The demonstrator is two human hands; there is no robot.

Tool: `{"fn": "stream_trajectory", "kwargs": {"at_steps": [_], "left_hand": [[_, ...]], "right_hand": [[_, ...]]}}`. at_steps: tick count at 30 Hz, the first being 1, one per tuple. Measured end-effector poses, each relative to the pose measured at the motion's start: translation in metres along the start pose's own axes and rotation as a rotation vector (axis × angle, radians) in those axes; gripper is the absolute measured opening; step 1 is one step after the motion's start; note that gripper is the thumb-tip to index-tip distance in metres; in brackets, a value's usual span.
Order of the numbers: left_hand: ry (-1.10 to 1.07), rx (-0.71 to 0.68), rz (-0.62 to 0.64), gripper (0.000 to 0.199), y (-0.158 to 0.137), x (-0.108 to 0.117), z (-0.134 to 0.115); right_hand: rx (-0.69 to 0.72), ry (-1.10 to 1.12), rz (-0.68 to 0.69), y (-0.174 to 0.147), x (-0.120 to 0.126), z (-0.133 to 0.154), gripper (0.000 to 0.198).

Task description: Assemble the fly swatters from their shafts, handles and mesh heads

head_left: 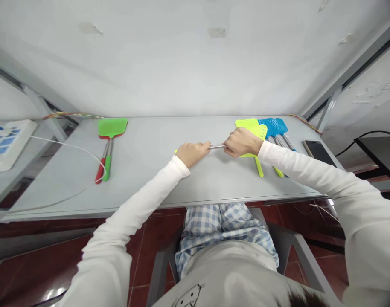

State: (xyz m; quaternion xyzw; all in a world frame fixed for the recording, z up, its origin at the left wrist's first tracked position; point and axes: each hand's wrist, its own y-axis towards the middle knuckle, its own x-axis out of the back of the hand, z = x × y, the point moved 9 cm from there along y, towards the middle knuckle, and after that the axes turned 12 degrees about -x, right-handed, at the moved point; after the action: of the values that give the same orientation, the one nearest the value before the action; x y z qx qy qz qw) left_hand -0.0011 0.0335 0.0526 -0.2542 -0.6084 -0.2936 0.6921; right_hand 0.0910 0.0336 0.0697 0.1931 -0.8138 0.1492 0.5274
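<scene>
Both of my hands are closed around a fly swatter with a thin metal rod, held sideways above the table. My left hand grips one end, where a bit of yellow-green handle pokes out. On the other side, my right hand pinches the rod, and a short length of bare metal shows between the hands. Beyond my right hand are yellow-green swatter heads; they overlap, so I cannot tell which belongs to the held one. Blue fly swatters lie just to the right, partly covered by my right arm.
A green fly swatter rests over a red one on the left of the grey table. A white cable loops across that side. A phone lies near the right edge. A white wall stands behind.
</scene>
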Motion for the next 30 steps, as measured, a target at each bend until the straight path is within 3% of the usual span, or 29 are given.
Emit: {"fn": "stream_trajectory", "kwargs": {"at_steps": [3, 6, 9, 11, 13, 17, 21, 23, 25, 27, 30], "left_hand": [[-0.07, 0.025, -0.006, 0.033, -0.001, -0.004, 0.004], [-0.272, 0.1, -0.067, 0.031, -0.003, -0.009, 0.018], [-0.549, 0.226, -0.202, 0.03, -0.006, -0.014, 0.031], [-0.697, 0.297, -0.299, 0.027, -0.007, -0.016, 0.032], [-0.822, 0.303, -0.355, 0.02, -0.004, -0.018, 0.019], [-0.889, 0.116, -0.33, 0.016, 0.011, -0.015, -0.027], [-0.79, 0.008, -0.26, 0.018, 0.005, -0.018, -0.04], [-0.757, 0.019, -0.255, 0.023, -0.009, -0.021, -0.024], [-0.685, 0.101, -0.279, 0.024, -0.031, -0.025, 0.01], [-0.523, 0.303, -0.347, 0.023, -0.061, -0.026, 0.062], [-0.272, 0.763, -0.359, 0.033, -0.123, -0.033, 0.145]], "right_hand": [[0.029, 0.004, -0.042, -0.001, -0.001, -0.002, 0.044], [0.007, 0.087, -0.223, -0.009, 0.014, -0.008, 0.043], [-0.225, 0.3, -0.424, -0.023, 0.033, -0.025, 0.047], [-0.441, 0.482, -0.475, -0.032, 0.033, -0.034, 0.047], [-0.573, 0.715, -0.413, -0.031, 0.019, -0.032, 0.046], [-0.604, 1.153, -0.108, -0.005, -0.026, -0.007, 0.042], [-0.626, 1.23, 0.054, 0.009, -0.056, -0.002, 0.042], [-0.632, 1.152, 0.1, 0.008, -0.065, -0.007, 0.047], [-0.702, 0.97, 0.11, 0.001, -0.072, -0.019, 0.051], [-0.773, 0.748, 0.13, -0.007, -0.078, -0.03, 0.049], [-0.804, 0.515, 0.157, -0.016, -0.086, -0.038, 0.044]]}}
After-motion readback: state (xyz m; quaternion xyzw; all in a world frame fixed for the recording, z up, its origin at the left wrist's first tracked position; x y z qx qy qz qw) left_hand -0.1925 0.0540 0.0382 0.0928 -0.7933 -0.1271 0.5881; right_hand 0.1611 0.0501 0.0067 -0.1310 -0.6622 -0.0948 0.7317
